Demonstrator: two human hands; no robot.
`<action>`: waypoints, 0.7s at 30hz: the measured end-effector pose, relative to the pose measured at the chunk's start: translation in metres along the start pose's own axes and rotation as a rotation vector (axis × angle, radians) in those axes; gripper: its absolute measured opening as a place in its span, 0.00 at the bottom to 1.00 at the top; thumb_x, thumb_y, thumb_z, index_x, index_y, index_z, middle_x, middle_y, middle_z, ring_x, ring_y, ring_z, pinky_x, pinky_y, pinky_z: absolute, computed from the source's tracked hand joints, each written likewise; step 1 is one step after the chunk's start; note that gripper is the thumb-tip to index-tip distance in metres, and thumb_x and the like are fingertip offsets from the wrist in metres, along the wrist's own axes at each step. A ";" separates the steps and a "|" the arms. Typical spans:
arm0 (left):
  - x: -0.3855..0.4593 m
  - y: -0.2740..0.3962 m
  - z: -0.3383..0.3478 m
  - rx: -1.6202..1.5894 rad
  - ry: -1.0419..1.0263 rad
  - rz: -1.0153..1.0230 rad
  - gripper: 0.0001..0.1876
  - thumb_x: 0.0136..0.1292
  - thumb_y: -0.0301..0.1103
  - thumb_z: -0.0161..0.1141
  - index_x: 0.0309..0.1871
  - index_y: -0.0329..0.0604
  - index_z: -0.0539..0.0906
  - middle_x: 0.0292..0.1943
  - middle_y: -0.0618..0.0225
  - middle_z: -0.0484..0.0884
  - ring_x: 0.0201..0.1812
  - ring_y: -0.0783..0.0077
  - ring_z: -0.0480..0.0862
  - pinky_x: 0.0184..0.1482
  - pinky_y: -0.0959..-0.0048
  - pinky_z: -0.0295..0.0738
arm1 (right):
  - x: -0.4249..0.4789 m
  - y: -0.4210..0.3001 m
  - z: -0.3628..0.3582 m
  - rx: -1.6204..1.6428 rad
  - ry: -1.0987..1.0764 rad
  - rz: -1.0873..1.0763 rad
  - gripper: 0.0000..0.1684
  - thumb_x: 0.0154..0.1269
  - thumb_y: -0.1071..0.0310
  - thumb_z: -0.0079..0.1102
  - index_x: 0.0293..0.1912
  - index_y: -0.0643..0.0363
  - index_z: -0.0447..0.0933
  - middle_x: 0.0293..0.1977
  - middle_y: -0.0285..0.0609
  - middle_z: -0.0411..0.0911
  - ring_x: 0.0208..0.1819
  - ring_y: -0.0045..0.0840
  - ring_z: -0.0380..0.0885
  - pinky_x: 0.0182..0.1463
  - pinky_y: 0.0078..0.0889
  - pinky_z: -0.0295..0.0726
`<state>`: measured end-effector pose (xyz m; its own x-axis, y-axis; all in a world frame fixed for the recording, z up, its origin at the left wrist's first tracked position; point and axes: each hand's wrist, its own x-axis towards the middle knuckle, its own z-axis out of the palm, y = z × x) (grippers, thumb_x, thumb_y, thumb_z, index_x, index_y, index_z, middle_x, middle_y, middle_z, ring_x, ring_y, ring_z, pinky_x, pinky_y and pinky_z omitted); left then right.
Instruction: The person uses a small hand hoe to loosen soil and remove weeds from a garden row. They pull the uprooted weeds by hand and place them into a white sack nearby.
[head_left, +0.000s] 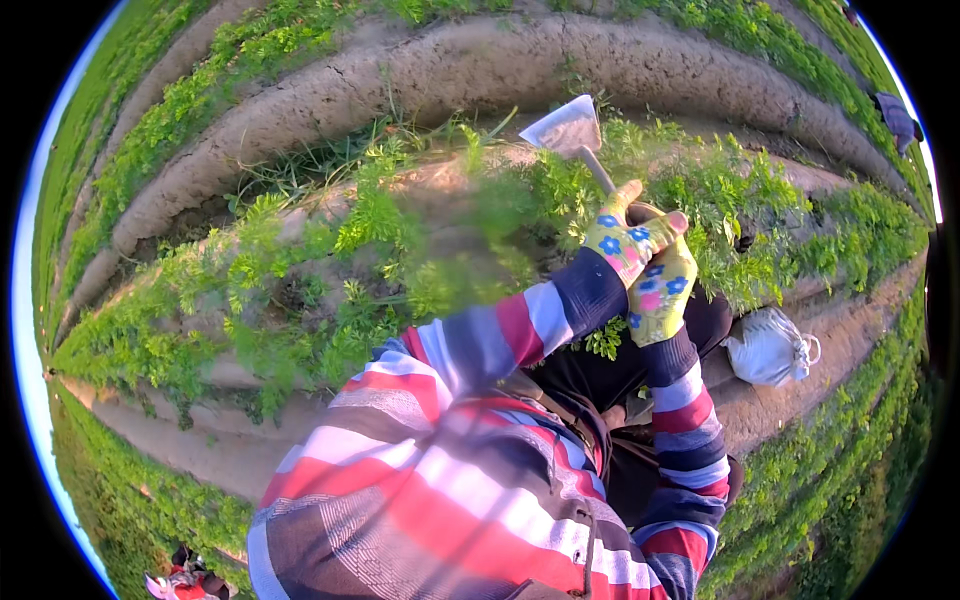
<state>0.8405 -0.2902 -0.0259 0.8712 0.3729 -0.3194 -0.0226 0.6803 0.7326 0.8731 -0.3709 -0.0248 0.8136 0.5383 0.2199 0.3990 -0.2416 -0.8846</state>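
Both my hands wear yellow gloves printed with blue and pink flowers, with some bare fingertips showing. My left hand (626, 236) reaches across to the right and lies over my right hand (664, 292), its thumb and a finger spread apart. A small hand hoe (574, 131) points away from me, its flat metal blade caked with soil. Its thin shaft runs in under the fingers, towards my right fist. The grip is hidden, so whether the left hand also holds it I cannot tell. Feathery green plants, apparently carrots (727, 202), grow around the hands and blade.
A white tied sack (769, 349) sits in the furrow to my right. Beyond the bed rises a bare soil ridge (480, 64). Grass weeds (322, 169) grow in the furrow before it. One person (896, 124) is at far right, another person (187, 581) at lower left.
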 end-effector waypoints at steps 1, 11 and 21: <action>0.006 -0.003 -0.015 -0.002 0.064 0.070 0.38 0.63 0.33 0.69 0.71 0.28 0.61 0.47 0.60 0.81 0.46 0.72 0.81 0.51 0.74 0.77 | 0.002 0.007 0.015 0.198 -0.019 0.044 0.20 0.59 0.79 0.62 0.53 0.66 0.76 0.38 0.38 0.82 0.39 0.18 0.79 0.45 0.23 0.78; 0.044 0.131 -0.250 0.303 0.239 -0.170 0.27 0.66 0.39 0.65 0.65 0.43 0.71 0.49 0.49 0.82 0.20 0.71 0.80 0.20 0.69 0.77 | -0.032 0.027 -0.033 -0.300 -0.190 -0.110 0.24 0.54 0.77 0.65 0.53 0.59 0.78 0.53 0.47 0.78 0.53 0.40 0.78 0.57 0.36 0.78; 0.032 0.203 -0.306 0.760 0.670 -0.204 0.12 0.67 0.42 0.64 0.49 0.48 0.82 0.19 0.78 0.74 0.12 0.83 0.66 0.12 0.78 0.60 | -0.068 0.064 -0.063 -0.322 -0.189 0.049 0.20 0.56 0.77 0.63 0.50 0.60 0.79 0.50 0.46 0.80 0.50 0.39 0.80 0.54 0.36 0.79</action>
<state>0.7137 0.0524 -0.0711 0.3662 0.7287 -0.5787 0.6132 0.2788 0.7391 0.8702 -0.4737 -0.0705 0.7548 0.6517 0.0744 0.4986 -0.4963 -0.7107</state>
